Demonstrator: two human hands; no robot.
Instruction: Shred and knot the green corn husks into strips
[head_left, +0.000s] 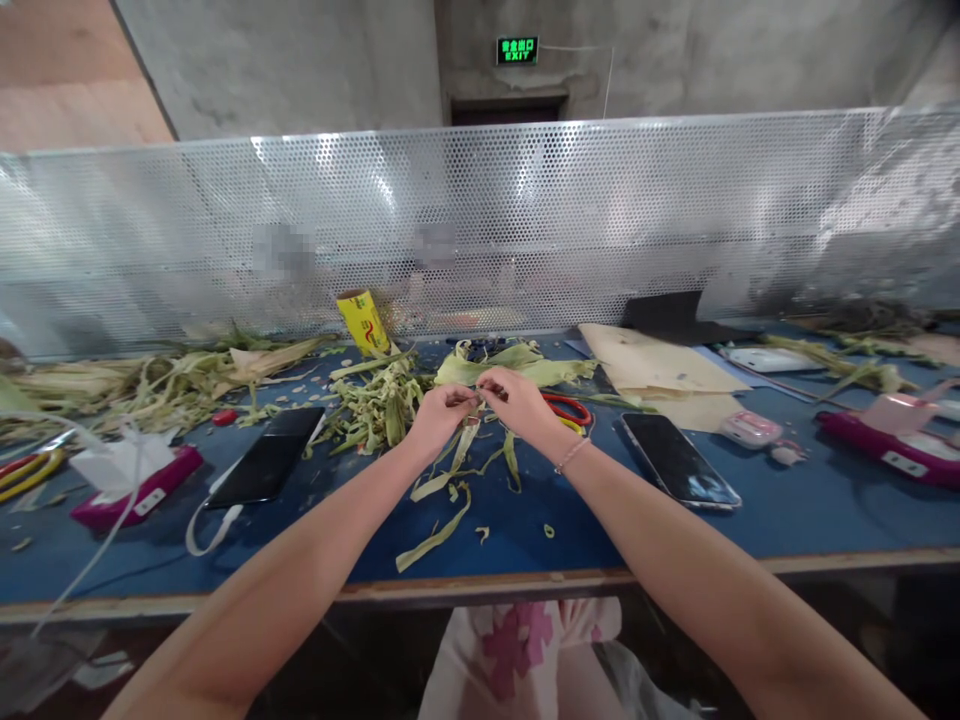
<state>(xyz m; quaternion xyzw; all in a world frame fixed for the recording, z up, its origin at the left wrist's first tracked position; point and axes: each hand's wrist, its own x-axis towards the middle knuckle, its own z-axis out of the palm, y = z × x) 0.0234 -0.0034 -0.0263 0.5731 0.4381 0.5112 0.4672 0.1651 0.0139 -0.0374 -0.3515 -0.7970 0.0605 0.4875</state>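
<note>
My left hand [439, 412] and my right hand [516, 398] meet over the middle of the table, fingertips nearly touching in a pinch. Between them is a small piece of dried corn husk [466, 440], with a strip of it hanging below my left fingers; its pinched end is mostly hidden. Left of my hands lies a pile of knotted husk pieces [382, 400]. Broad husk leaves [525, 362] spread just behind my fingers. Loose husk strips [439, 535] lie in front, on the blue tabletop [495, 560]. Scissors with red handles [571, 408] rest by my right wrist.
Black phones lie at left [274, 455] and right [679, 460]. A yellow tube [364, 322] stands tilted behind the pile. Purple power strips [139, 490] with cables sit at both sides. Brown paper [660, 365] lies back right. A perforated metal screen [480, 220] closes the back.
</note>
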